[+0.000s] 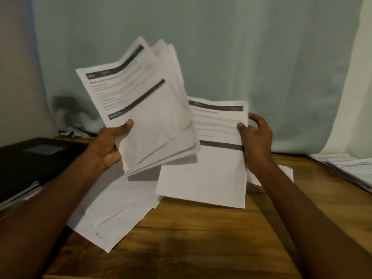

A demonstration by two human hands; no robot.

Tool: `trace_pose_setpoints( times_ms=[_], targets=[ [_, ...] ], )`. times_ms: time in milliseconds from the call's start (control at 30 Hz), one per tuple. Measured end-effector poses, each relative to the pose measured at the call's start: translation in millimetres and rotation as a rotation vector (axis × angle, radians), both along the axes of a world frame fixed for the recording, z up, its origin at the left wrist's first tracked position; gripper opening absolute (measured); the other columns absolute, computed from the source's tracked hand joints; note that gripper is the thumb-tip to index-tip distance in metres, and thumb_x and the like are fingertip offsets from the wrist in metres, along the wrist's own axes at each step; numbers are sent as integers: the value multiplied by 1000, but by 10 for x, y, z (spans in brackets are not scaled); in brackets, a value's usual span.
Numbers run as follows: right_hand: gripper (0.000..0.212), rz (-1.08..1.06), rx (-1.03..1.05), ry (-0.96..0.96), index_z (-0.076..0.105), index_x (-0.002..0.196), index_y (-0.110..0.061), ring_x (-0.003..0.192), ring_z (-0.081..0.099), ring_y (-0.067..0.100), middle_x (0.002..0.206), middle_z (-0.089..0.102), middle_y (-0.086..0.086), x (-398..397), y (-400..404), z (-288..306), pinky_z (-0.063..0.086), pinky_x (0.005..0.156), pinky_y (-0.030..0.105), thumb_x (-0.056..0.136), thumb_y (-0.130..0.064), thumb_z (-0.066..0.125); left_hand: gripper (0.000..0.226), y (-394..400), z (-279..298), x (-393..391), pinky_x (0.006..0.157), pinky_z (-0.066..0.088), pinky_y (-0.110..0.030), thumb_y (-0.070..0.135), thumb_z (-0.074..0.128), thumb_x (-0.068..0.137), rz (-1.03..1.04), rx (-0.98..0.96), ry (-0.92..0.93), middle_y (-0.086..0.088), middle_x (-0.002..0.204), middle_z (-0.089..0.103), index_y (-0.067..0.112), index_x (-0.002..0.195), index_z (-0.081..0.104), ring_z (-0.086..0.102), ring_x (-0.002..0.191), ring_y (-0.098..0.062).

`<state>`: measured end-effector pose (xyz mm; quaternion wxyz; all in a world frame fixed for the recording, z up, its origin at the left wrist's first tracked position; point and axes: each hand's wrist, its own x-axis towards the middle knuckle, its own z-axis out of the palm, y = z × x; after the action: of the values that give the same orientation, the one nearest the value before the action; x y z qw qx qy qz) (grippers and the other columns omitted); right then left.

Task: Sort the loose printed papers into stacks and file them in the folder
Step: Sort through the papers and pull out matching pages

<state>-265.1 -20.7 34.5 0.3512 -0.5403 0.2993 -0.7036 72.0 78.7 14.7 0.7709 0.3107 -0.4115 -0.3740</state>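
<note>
Papers (145, 109) (fanned) in left hand (109, 143).

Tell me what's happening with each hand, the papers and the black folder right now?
Left hand: grips a fanned bundle.
Bundle: held up, tilted.
Right hand: pinches one sheet's edge.
Sheet: lifted, print facing up.
Loose papers: lying scattered on the table.
Folder: closed, flat at the left.
Stack: lying at the right edge.

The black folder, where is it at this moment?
In the head view the folder lies closed at the table's left edge, beside the left forearm and left of the loose papers.
</note>
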Motion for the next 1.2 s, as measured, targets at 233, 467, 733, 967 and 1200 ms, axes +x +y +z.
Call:
trace_pose_setpoints(
  times_ms=[233,467,733,967,1200],
  targets=[
    [16,54,-192,150,69,95,-1,88,73,11,95,75,6,148,73,-57,57,72,24,97,7,55,64,-111,-183,-224,113,44,-48,13,86,74,96,78,-169,-3,130,71,16,134,66,64,126,-25],
    [26,301,69,-2,78,109,-7,98,75,25,105,79,9,203,86,-31,62,85,38,99,-28,66,40,-140,-176,-370,94,52,-25,-2,75,86,188,54,-195,7,113,76,20,120,70,72,104,-5],
    [23,137,46,145,79,94,-3,94,74,30,96,77,14,205,-38,-112,63,75,32,85,-23,84,50,-118,-203,-394,101,53,-43,-1,72,87,76,62,-88,-6,128,72,14,134,65,69,117,-24],
    [16,128,81,26,79,97,-1,92,76,20,96,79,9,192,-18,-108,59,72,19,88,-14,80,46,-122,-206,-309,96,56,-45,2,74,86,78,111,26,-4,122,75,19,129,68,72,112,-24],
    [17,132,65,72,79,101,-5,90,75,11,99,79,3,203,1,-121,58,76,16,89,-17,80,42,-141,-233,-330,83,62,-35,0,71,89,87,102,-41,0,118,76,20,126,68,74,105,-19]
  ],
)
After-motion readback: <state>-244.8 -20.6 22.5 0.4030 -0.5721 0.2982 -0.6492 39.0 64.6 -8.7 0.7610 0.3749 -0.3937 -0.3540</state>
